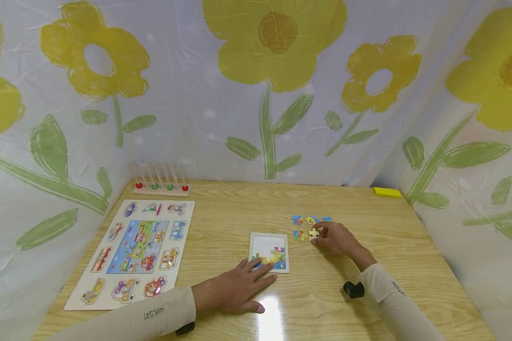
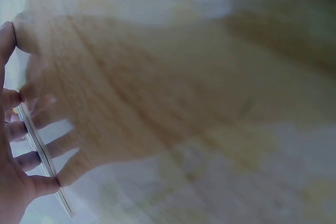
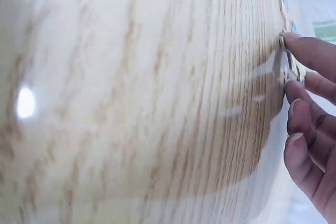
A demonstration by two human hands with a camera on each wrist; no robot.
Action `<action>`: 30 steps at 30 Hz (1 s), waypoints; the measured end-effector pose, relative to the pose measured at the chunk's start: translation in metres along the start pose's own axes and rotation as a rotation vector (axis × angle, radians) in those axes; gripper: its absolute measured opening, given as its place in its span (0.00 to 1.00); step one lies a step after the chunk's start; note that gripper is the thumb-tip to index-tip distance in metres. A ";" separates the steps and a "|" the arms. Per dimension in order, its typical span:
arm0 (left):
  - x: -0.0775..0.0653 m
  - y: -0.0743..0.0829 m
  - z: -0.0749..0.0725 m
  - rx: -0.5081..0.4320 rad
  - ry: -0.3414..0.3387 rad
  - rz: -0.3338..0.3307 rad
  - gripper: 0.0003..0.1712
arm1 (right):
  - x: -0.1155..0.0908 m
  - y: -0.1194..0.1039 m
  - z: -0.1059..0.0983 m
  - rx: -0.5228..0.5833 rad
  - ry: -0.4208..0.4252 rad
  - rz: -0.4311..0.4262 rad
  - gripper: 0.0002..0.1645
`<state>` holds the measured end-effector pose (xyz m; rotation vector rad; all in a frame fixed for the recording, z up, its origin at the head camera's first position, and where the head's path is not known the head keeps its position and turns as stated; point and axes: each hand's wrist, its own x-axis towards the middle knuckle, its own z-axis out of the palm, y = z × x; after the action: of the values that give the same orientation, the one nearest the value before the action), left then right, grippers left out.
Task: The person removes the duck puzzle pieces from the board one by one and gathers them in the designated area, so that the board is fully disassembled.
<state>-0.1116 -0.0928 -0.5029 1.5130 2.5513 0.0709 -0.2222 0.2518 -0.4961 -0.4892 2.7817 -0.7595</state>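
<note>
Right-hand grip (image 1: 339,238): thumb and fingertip clamped on one small yellow knobbed jigsaw piece (image 1: 313,233), low over the table (image 1: 222,222). Piece sits between those fingertips, at the near row of loose pieces; can't call its long axis.

Loose multicoloured jigsaw pieces (image 1: 297,220): two rows, at least three in the far row; near-row count hidden by the hand. Rows run left-right, just beside the right-hand grip.

One white-framed, near-square puzzle tray (image 1: 268,243), partly filled along its near edge and right side. Its side edges run away from the person; it lies left of the right-hand grip. Left-hand grip (image 1: 236,288): fingers apart, fingertips on the tray's near-left edge, nothing clamped.

Also: one large pale vehicle puzzle board (image 1: 74,303) at left, ten vehicle pieces round its centre picture; one wooden peg stand (image 1: 162,191), four beads (two red, two green); one yellow block (image 1: 387,192), far right.
</note>
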 end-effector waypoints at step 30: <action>0.000 0.000 0.001 0.017 0.013 0.001 0.41 | 0.003 0.005 -0.008 0.041 -0.041 -0.087 0.24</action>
<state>-0.1111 -0.0929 -0.5042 1.5249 2.5677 0.0597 -0.2286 0.2585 -0.4927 -0.6152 2.7163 -0.8138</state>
